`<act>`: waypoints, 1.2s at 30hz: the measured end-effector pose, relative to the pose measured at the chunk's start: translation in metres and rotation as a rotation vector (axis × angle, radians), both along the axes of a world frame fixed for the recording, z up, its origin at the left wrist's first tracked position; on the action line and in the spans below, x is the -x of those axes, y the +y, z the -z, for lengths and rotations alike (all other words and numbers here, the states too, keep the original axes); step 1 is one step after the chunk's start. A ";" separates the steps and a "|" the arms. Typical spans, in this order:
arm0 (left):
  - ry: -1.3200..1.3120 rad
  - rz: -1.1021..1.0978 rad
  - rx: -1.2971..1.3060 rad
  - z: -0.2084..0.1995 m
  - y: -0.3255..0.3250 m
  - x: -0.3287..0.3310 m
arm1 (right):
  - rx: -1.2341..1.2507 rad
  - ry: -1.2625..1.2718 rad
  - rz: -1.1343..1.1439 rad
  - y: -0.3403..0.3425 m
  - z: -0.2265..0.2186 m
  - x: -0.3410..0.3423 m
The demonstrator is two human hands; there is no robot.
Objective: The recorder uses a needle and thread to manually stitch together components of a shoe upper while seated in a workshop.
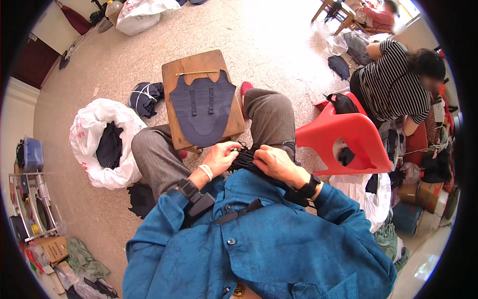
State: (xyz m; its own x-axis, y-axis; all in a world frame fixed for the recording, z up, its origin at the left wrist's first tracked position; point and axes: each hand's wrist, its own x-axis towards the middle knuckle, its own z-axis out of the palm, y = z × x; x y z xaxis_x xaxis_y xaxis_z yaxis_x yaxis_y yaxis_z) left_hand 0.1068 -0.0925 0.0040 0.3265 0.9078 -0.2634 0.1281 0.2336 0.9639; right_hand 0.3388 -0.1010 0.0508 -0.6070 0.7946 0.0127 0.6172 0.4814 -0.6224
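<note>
A bundle of thin black cords (243,160) lies across my lap, between my two hands. My left hand (220,160) is closed in a pinch at the left end of the bundle, its fingertips on the strands. On the right side, my right hand (277,163) has its fingers closed on the cords. In front of my knees stands a wooden stool (186,61). A navy fabric piece (203,114) with two dark strips lies flat on it. Along the fabric's far edge rests a thin, light-coloured stick (196,73).
At my left stand a white plastic bag (88,130) of dark fabric and a tied dark bundle (144,99). A red plastic chair (343,134) is close on my right. Beyond it a person in a striped top (391,82) bends over. Shelving (32,204) lines the left wall.
</note>
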 end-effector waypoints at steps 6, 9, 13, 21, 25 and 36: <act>0.553 0.399 -0.222 0.014 0.014 -0.006 | -0.082 0.201 0.112 0.006 -0.008 0.004; 0.472 0.265 -0.210 -0.008 0.018 0.005 | -0.079 0.224 0.132 0.011 -0.011 0.006; 0.188 0.185 -0.038 -0.046 0.031 0.032 | 0.180 0.331 -0.035 0.015 -0.017 0.017; 0.439 0.410 -0.214 -0.024 0.016 0.028 | 0.983 1.034 0.337 0.029 -0.074 -0.023; 0.271 0.271 -0.021 0.001 0.007 0.034 | 0.831 1.136 0.429 0.030 -0.079 -0.049; 0.029 0.253 -0.094 -0.023 0.011 0.033 | 0.025 0.433 -0.006 0.017 -0.020 0.042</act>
